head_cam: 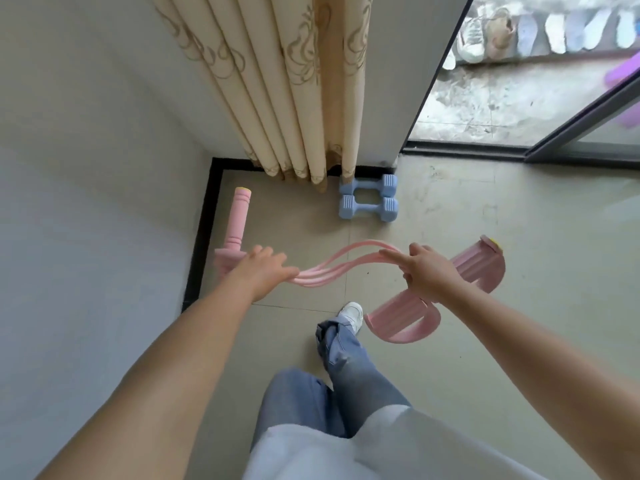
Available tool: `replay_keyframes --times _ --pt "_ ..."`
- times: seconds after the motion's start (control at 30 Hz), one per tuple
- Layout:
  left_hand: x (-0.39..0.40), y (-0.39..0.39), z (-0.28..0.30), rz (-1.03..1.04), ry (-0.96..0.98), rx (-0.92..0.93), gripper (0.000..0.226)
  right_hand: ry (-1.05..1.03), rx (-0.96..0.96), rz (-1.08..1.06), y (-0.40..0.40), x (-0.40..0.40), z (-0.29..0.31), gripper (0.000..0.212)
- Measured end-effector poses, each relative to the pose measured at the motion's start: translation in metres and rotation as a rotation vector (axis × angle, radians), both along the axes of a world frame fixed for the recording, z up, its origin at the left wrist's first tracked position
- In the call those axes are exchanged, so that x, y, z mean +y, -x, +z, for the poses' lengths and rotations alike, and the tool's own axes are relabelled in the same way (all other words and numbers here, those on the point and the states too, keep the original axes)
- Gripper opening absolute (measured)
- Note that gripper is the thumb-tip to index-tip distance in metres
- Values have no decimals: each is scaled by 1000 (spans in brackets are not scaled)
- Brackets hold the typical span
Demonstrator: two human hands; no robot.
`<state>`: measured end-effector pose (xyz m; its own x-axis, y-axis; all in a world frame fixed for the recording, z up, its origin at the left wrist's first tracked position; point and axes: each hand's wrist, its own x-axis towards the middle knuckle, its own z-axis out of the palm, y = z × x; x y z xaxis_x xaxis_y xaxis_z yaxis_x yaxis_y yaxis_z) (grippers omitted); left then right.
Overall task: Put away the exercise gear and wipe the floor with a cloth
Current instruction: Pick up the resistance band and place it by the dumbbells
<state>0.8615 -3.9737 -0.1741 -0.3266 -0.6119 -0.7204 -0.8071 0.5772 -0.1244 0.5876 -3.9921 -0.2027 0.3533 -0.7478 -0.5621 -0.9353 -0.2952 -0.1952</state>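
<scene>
a plain pale wall (86, 150) fills the left side of the frame. in the upper middle a cream curtain (277, 81) with curly brown patterns hangs down in folds, and its bottom edge is close above the floor. just right of it stands a white wall edge (394, 81). the floor (502, 271) has big pale greenish tiles with thin lines between them, and it looks a bit smudged. a black strip (204, 230) runs along the bottom of the wall. in the upper right a dark door track (464, 148) and a sliding glass door (595, 133) lead to a grey balcony floor (485, 98). shoes (485, 32) sit in a row at the top right. daylight comes in from there.
</scene>
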Motion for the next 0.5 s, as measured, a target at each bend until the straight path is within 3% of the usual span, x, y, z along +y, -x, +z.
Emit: replay_keyframes --times 0.23,0.5 --pt "-80 -18 -110 -188 -128 27 40 -119 -3 -58 -45 -65 -102 69" --pt "-162 -44 -318 -291 -117 6 29 -118 -20 -182 -93 -107 -283 65"
